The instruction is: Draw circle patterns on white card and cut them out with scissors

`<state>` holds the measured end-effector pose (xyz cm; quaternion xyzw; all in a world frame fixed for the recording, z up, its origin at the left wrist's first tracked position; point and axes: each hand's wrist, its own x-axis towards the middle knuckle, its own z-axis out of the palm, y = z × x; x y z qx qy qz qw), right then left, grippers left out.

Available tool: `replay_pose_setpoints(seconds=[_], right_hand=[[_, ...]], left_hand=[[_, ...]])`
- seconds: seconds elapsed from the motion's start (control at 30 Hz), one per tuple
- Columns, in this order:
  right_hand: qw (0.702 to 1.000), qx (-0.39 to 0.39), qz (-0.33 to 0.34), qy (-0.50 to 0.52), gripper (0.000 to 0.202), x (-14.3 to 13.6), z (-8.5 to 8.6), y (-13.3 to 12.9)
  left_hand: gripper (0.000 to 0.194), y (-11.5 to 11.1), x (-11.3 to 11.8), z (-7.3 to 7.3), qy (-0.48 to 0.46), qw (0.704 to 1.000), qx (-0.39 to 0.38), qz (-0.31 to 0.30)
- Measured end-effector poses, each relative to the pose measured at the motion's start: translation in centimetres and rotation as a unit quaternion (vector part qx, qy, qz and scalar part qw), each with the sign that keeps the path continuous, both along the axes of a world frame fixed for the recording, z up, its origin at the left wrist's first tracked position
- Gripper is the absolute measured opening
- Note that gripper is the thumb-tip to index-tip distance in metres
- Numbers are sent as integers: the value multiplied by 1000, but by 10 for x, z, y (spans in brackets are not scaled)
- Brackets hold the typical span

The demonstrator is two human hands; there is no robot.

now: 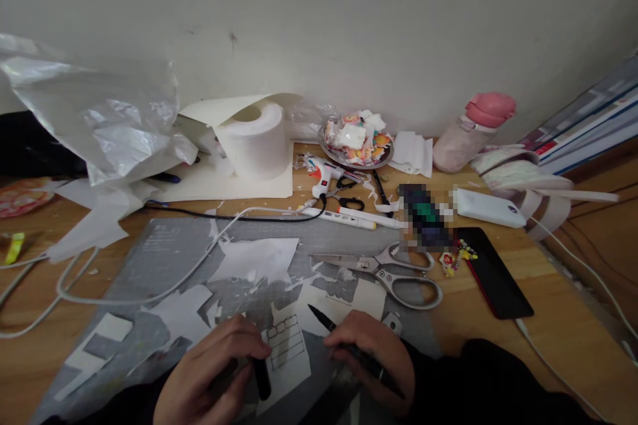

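Note:
In my right hand (371, 358) is a black pen (321, 317), its tip pointing up and left over paper scraps. My left hand (214, 368) is closed around a short black cap-like piece (261, 378) at the left edge of a small white paper (292, 355). That paper bears a drawn rectangle with lines and small rounded shapes. Beneath lies a grey cutting mat (164, 246) with cut paper pieces (259, 257) about. Large metal scissors (383, 269) lie open beyond my right hand.
A white glue gun (323, 179), markers (353, 218) and a paper roll (256, 139) stand or lie behind. A bowl of scraps (356, 139) is at the wall. Phones (496, 272) and a pink bottle (468, 133) are right; a white cable (164, 295) crosses left.

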<state>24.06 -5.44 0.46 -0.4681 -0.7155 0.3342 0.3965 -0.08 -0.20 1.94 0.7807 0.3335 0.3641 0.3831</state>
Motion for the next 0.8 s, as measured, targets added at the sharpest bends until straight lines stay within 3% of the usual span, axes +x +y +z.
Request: replay_pose_setpoints(seconds=[0.17,0.4,0.67,0.8], right_hand=[[996,76,21,-51,22,-2,-12,2],[990,100,39,-90,27,-1,-7,3],[978,132,18,-160,33,-5,-20,-1],[945,170,-6,-279,41,7,-5,9]], left_hand=[[22,0,0,1,0,1000,-8,-8],[25,0,0,1,11,1000,4,-17],[26,1,0,0,15,1000,5,-12],[27,0,-1,0,23,1000,1,-17]])
